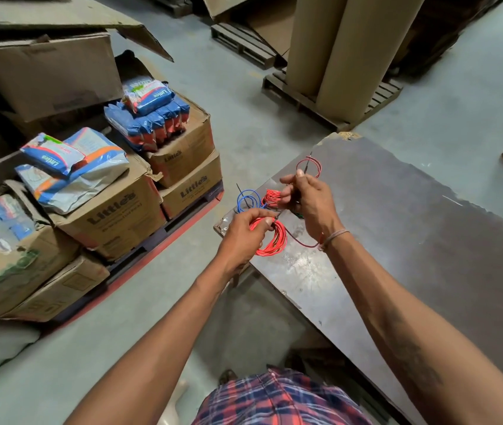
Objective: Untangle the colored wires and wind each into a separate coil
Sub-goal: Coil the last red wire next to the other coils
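Observation:
My left hand [245, 233] grips a coil of bright red wire [274, 240] that hangs over the near corner of the dark table [412, 225]. A blue wire [245, 200] loops up beside that hand. My right hand [308, 200] pinches a thin dark red wire [313, 165] that curls in loops above its fingers, and a small bunch of red turns [271, 197] sits against its fingertips. A dark red strand [300, 242] trails from the coil toward my right wrist. A bit of green wire [299, 215] shows under my right hand.
Stacked cardboard boxes [127, 210] with blue packets [149, 118] on a pallet stand to the left of the table. Tall brown paper rolls [345, 50] stand on a wooden pallet [305, 99] behind. Grey floor lies between.

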Demonstrator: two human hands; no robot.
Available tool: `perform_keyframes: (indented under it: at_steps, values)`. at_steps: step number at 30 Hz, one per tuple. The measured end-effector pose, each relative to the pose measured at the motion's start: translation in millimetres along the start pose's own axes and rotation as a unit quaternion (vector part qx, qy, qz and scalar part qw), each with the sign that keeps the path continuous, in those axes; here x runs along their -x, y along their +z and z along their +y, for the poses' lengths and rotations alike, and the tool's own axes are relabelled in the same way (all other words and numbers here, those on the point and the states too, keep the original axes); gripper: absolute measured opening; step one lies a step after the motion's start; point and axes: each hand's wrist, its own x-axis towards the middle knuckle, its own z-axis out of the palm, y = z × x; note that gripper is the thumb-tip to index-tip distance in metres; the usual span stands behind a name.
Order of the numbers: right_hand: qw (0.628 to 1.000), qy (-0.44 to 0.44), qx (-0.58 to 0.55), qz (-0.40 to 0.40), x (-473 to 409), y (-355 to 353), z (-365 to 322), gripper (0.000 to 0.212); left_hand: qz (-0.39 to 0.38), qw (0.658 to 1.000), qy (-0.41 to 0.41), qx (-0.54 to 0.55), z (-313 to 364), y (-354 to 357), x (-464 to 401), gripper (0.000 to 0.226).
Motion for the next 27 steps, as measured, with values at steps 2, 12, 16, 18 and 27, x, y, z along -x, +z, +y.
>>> perform_keyframes:
  at_steps: [2,12,16,18,27]
  values:
    - [0.998,0.008,0.069,-0.011,0.8,-17.0,8.6,0.039,0.043,0.999,-0.009,0.026,-5.6,8.0,-4.9,0.015]
    - [0.986,0.084,0.143,0.021,-0.8,-74.7,91.2,0.034,0.145,0.962,-0.161,0.165,-36.9,68.8,-61.4,0.012]
    - [0.984,0.095,0.127,0.082,-39.8,-86.9,104.9,0.022,0.125,0.959,-0.181,0.181,-41.7,89.8,-97.4,0.002]
    - [0.976,0.085,0.164,0.116,-64.4,-91.2,114.9,0.020,0.127,0.977,-0.150,0.085,-47.8,92.1,-114.7,0.002]
    - [0.911,0.041,0.380,0.153,-109.8,-98.3,163.6,0.018,0.140,0.940,0.023,-0.310,-108.2,72.7,-114.1,0.025]
